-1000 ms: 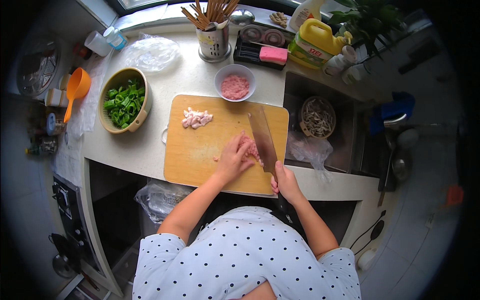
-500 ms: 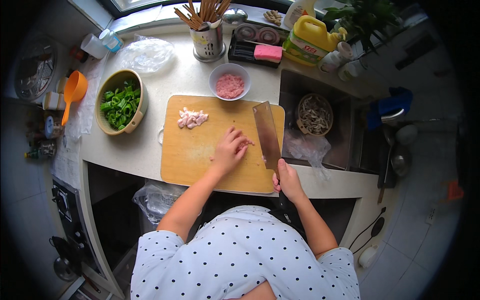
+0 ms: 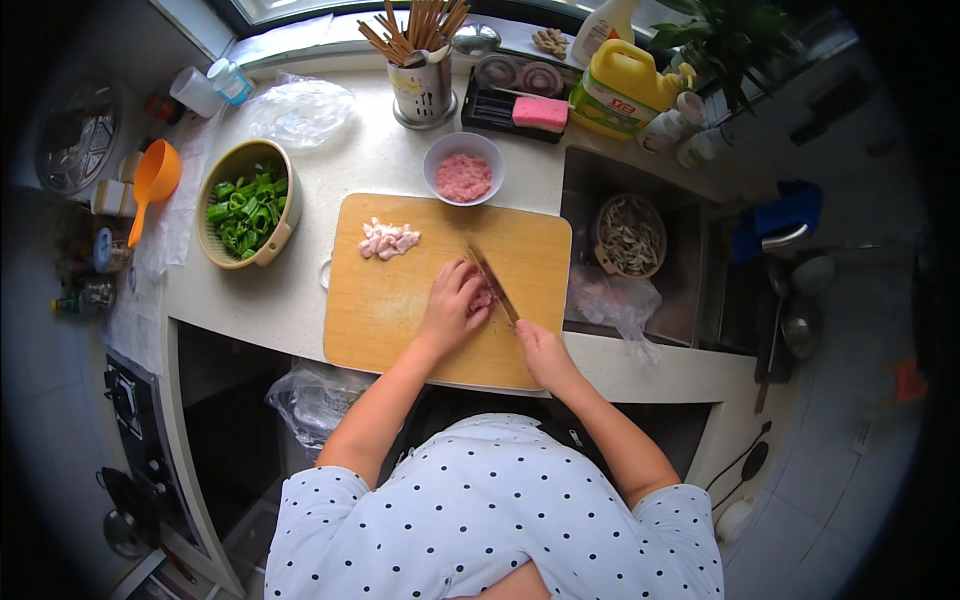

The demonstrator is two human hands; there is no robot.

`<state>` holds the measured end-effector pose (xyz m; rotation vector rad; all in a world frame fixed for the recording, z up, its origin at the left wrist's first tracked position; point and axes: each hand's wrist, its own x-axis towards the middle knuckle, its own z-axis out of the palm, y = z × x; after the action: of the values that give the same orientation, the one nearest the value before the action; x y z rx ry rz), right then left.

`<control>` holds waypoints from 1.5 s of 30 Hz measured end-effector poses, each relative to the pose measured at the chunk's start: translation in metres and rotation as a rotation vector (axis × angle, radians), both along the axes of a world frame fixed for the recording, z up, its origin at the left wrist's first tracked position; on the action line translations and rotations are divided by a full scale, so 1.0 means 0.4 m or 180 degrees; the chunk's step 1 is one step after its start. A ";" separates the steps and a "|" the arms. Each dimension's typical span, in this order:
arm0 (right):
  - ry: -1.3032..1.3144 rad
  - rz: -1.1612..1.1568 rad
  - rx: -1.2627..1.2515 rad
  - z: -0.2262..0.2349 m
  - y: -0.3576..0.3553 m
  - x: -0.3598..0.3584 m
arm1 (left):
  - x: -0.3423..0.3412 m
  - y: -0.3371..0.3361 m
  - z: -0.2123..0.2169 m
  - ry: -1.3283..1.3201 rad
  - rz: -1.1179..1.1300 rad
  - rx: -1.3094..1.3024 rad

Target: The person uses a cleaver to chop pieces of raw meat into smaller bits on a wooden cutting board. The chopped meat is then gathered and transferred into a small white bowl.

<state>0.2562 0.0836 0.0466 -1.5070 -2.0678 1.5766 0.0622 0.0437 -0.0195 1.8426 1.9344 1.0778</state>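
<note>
Since the earlier frames, the broad steel cleaver [image 3: 493,284] has turned from lying flat to standing on edge, blade down, tight against the fingers of the left hand [image 3: 453,305]. The right hand [image 3: 540,352] has its grip closed around the cleaver handle at the near edge of the rectangular pale wooden cutting board [image 3: 400,300]; the handle itself is hidden inside the fist. The left hand lies palm down with fingers curled together, pressing on a small piece of pink raw meat [image 3: 483,298], which shows only as a sliver between the fingertips and the blade (most of it is covered by the hand). A small pile of pink meat slices [image 3: 389,239] lies apart on the far left part of the board.

Both forearms enter from the lower edge, and the person's white dotted shirt [image 3: 490,520] hides the near front of the white bench [image 3: 300,290].

Beyond the board stands a round white bowl of minced pink meat [image 3: 464,176]. To the left sits a cream round colander of chopped green peppers [image 3: 246,202]. Along the far wall are a steel holder of wooden chopsticks [image 3: 422,80], a pink rectangular sponge [image 3: 540,112] on a black tray, and a yellow squarish jug [image 3: 622,85] with a red and white label on its front; the label print is too small to make out.
</note>
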 end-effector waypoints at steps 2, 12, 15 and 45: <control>-0.0154 -0.0043 -0.0391 0.032 0.025 0.011 | 0.001 -0.004 -0.038 -0.0178 0.0142 -0.0093; 0.0153 0.0413 -0.0140 0.042 0.022 -0.038 | -0.002 -0.127 0.011 -0.0452 0.1000 0.0255; -0.0035 0.0869 0.0169 0.045 0.026 -0.091 | 0.000 -0.159 0.014 -0.0523 0.1227 0.0305; -0.0131 0.1271 0.0355 0.049 0.036 -0.097 | -0.023 -0.272 -0.008 -0.0819 0.1438 0.0074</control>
<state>0.2172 0.0979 0.0664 -1.1491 -2.5553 1.5223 0.0529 -0.0653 -0.0226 1.2228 2.2328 1.3904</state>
